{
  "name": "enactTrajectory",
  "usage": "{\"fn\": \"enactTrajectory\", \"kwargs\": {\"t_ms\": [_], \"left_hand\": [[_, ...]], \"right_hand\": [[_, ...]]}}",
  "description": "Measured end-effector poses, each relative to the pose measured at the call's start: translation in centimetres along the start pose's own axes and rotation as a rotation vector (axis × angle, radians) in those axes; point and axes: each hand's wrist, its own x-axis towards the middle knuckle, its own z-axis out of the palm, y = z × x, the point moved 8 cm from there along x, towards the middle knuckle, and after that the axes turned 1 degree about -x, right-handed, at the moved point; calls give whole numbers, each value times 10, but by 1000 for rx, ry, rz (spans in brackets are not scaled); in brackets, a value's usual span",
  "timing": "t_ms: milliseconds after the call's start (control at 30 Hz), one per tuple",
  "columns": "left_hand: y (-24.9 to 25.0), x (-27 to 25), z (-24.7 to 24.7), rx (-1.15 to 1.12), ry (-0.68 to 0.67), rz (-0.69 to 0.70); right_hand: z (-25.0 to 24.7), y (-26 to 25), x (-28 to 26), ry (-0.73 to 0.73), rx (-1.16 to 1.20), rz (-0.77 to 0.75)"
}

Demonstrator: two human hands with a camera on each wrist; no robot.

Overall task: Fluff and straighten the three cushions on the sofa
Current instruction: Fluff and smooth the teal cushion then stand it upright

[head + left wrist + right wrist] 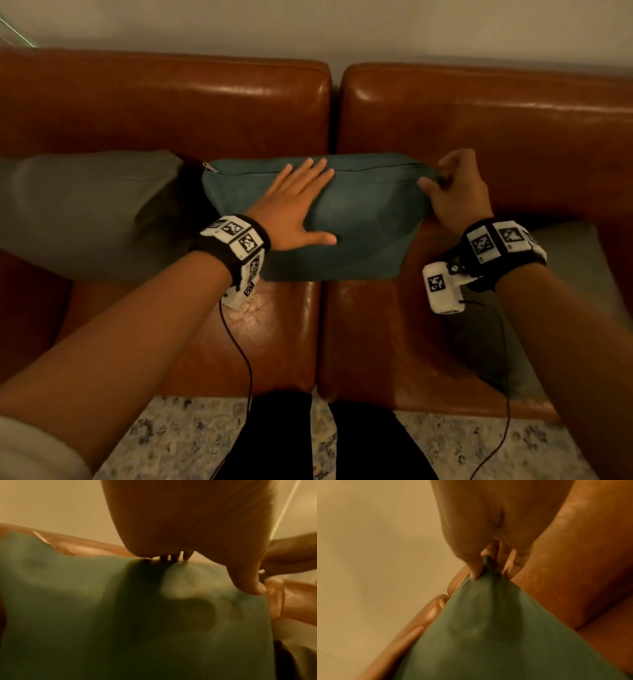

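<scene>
Soft teal cushion (359, 219) dents under my flat left hand (294, 209); my right hand (455, 192) pinches its far-right corner, the best hold, I judge.

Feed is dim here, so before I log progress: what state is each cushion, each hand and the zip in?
teal cushion: propped against the sofa backrest, zip edge up.
zip: looks closed, pull at the left end.
left grey cushion: leaning against the backrest, untouched.
right grey cushion: on the seat, mostly hidden by the right arm.
left hand: flat on the teal cushion's front.
right hand: fingers pinch its top right corner.
</scene>
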Motion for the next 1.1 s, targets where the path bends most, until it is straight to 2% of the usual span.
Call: {"fn": "enactTrajectory", "kwargs": {"t_ms": [100,167,267,333,400,533,633,800,967,1100], "left_hand": [[-6,6,14,57,-8,-55],[-13,5,13,59,21,-75],[-15,0,10,57,74,-80],[-9,4,3,54,80,-108],[1,18,-5,70,56,-119],[28,54,3,137,-32,-47],[32,63,21,159,-113,-65],[36,59,32,180,-62,-61],[37,44,36,166,-4,-58],[29,34,34,129,16,-73]], "right_hand": [[5,4,1,-109,148,19],[3,7,2,-132,182,39],[-5,5,1,-34,33,5],[-2,3,-2,26,18,-23],[6,3,-4,51,22,-46],[10,6,-2,54,14,-88],[6,16,-1,-15,-25,-57],[13,34,4,-210,-129,-15],[1,40,21,-57,-166,14],[3,27,18,-23,-238,-104]]}}
